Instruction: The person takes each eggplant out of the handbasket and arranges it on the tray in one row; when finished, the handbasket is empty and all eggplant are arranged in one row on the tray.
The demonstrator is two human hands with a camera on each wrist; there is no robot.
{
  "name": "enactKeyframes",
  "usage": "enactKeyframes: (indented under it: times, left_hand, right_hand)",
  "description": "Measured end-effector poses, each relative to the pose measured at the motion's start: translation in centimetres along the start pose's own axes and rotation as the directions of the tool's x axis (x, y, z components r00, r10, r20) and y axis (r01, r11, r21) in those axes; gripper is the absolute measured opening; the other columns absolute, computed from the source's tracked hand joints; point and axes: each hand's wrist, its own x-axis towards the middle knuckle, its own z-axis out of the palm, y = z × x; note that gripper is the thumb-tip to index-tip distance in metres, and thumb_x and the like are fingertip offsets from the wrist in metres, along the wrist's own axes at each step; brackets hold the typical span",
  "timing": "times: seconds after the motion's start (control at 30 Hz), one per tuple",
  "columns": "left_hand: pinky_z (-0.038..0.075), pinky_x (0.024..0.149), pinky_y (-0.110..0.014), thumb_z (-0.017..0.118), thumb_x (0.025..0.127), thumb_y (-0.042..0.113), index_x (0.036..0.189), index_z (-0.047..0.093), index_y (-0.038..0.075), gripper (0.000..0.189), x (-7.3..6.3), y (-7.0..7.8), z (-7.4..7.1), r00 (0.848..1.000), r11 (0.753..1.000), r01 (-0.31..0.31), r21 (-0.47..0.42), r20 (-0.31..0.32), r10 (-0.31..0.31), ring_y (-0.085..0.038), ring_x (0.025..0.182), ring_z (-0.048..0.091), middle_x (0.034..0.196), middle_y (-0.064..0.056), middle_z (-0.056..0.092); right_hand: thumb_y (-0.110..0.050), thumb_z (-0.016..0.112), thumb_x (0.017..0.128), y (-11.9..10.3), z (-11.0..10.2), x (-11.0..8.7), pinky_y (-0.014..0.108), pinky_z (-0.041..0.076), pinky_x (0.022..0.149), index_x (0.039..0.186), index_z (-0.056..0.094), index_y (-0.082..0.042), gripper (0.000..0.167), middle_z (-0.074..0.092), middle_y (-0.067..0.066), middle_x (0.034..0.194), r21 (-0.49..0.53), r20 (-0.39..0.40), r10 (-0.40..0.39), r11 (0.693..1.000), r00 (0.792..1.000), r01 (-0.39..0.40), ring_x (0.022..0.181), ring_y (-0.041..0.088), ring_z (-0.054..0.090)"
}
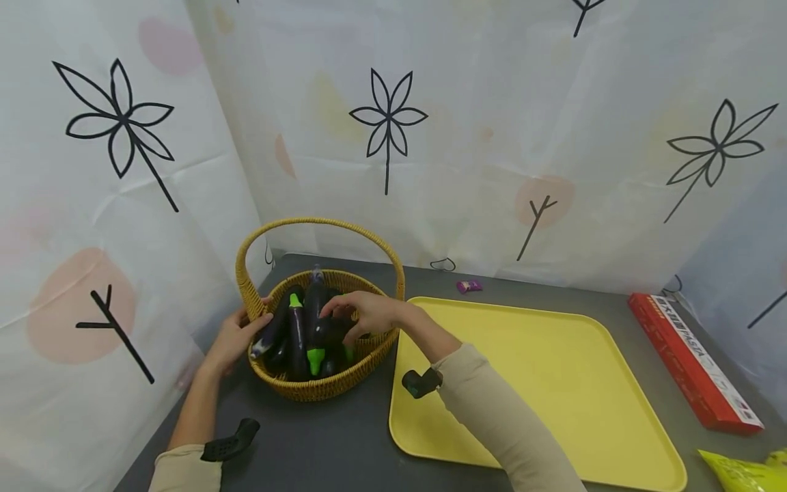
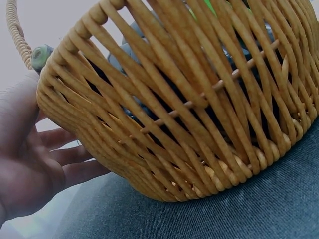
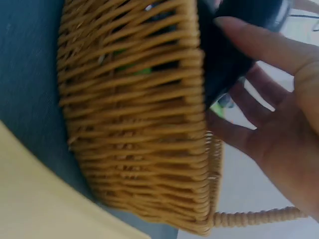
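A woven wicker basket (image 1: 320,391) with a tall arched handle holds several dark purple eggplants, some with bright green caps. At its left side my left hand (image 1: 236,338) grips the rim, thumb over the edge and fingers along the outside wall, as the left wrist view shows of the basket wall (image 2: 164,104). My right hand (image 1: 374,311) reaches over the right side, its thumb and fingers around a dark eggplant (image 1: 327,331). In the right wrist view the thumb of that hand (image 3: 284,129) lies against the eggplant (image 3: 222,64); its fingertips are partly hidden.
Right of the basket lies a yellow tray (image 1: 529,369), with my right forearm over its left part. A small purple packet (image 1: 469,286) sits behind it. A red pasta box (image 1: 695,362) and a yellow-green bag (image 1: 747,473) are at the far right. Patterned cloth hangs behind.
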Motion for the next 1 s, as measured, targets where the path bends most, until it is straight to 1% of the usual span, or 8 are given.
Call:
enactKeyframes:
  times: [0.1,0.2,0.37,0.53,0.63,0.73,0.87,1.0]
  left_hand:
    - [0.028,0.100,-0.058,0.052,0.099,0.035,0.148,0.032,0.003,0.062,0.0,0.2,0.1,1.000,1.000,0.000,-0.001,0.004,0.000,-0.041,0.128,0.032,0.140,-0.030,0.036]
    - [0.028,0.100,-0.057,0.052,0.099,0.036,0.148,0.032,0.003,0.063,0.0,0.3,0.1,1.000,1.000,0.005,0.002,0.005,-0.005,-0.041,0.128,0.032,0.140,-0.030,0.036]
    - [0.027,0.100,-0.059,0.052,0.099,0.036,0.148,0.032,0.003,0.063,0.0,0.3,0.2,1.000,1.000,0.011,0.002,0.004,-0.011,-0.042,0.128,0.032,0.140,-0.030,0.036]
    - [0.027,0.100,-0.058,0.052,0.099,0.037,0.148,0.031,0.002,0.064,-0.1,0.3,0.2,1.000,1.000,0.008,0.011,0.002,-0.008,-0.043,0.128,0.032,0.140,-0.030,0.035]
    - [0.028,0.100,-0.057,0.052,0.099,0.037,0.148,0.031,0.003,0.064,-0.2,0.3,0.1,1.000,1.000,0.013,0.009,0.001,-0.013,-0.042,0.127,0.033,0.140,-0.030,0.036]
    - [0.027,0.100,-0.058,0.051,0.099,0.036,0.148,0.031,0.003,0.063,-0.3,0.3,0.1,1.000,1.000,0.013,0.011,-0.001,-0.013,-0.042,0.127,0.033,0.140,-0.030,0.036]
    - [0.027,0.100,-0.058,0.051,0.100,0.035,0.148,0.030,0.002,0.062,-0.2,0.3,0.1,1.000,1.000,0.014,0.009,-0.005,-0.014,-0.042,0.127,0.033,0.140,-0.030,0.036]
    - [0.027,0.100,-0.058,0.051,0.099,0.035,0.149,0.030,0.002,0.063,-0.1,0.3,0.1,1.000,1.000,0.018,0.009,-0.004,-0.018,-0.042,0.127,0.033,0.140,-0.030,0.035]
  right_hand:
    - [-0.007,0.074,0.084,-0.2,-0.1,-0.5,0.039,0.042,0.095,0.134,0.051,-0.013,0.056,0.049,0.006,0.129,0.065,-0.112,-0.067,0.995,0.991,0.075,0.118,0.021,0.047]
    - [-0.006,0.073,0.084,-0.6,-0.1,-1.4,0.042,0.042,0.095,0.136,0.049,-0.008,0.057,0.048,0.009,0.129,0.152,-0.205,-0.124,0.976,0.971,0.156,0.117,0.023,0.048]
    - [-0.001,0.071,0.085,-0.8,0.4,-3.3,0.037,0.043,0.094,0.139,0.043,-0.004,0.061,0.051,0.012,0.128,0.261,-0.327,-0.135,0.938,0.935,0.227,0.115,0.022,0.052]
    - [0.003,0.069,0.085,-0.7,0.9,-5.3,0.036,0.046,0.091,0.139,0.041,-0.002,0.060,0.054,0.015,0.124,0.337,-0.422,-0.117,0.900,0.899,0.275,0.113,0.024,0.054]
    - [0.003,0.069,0.085,-0.7,1.1,-6.5,0.039,0.046,0.090,0.139,0.039,-0.001,0.061,0.053,0.018,0.126,0.379,-0.486,-0.103,0.870,0.868,0.315,0.114,0.027,0.054]
    - [-0.010,0.072,0.086,-0.7,1.2,-7.6,0.041,0.046,0.091,0.140,0.038,-0.001,0.065,0.050,0.019,0.130,0.413,-0.544,-0.084,0.839,0.835,0.353,0.116,0.031,0.052]
    - [-0.034,0.077,0.081,-0.5,1.4,-8.9,0.044,0.048,0.087,0.142,0.035,-0.003,0.080,0.049,0.021,0.131,0.460,-0.608,-0.031,0.801,0.794,0.384,0.115,0.033,0.053]
    - [-0.031,0.073,0.085,0.1,1.8,-10.3,0.047,0.048,0.086,0.146,0.027,-0.009,0.080,0.047,0.023,0.132,0.524,-0.654,0.073,0.761,0.753,0.382,0.114,0.035,0.054]
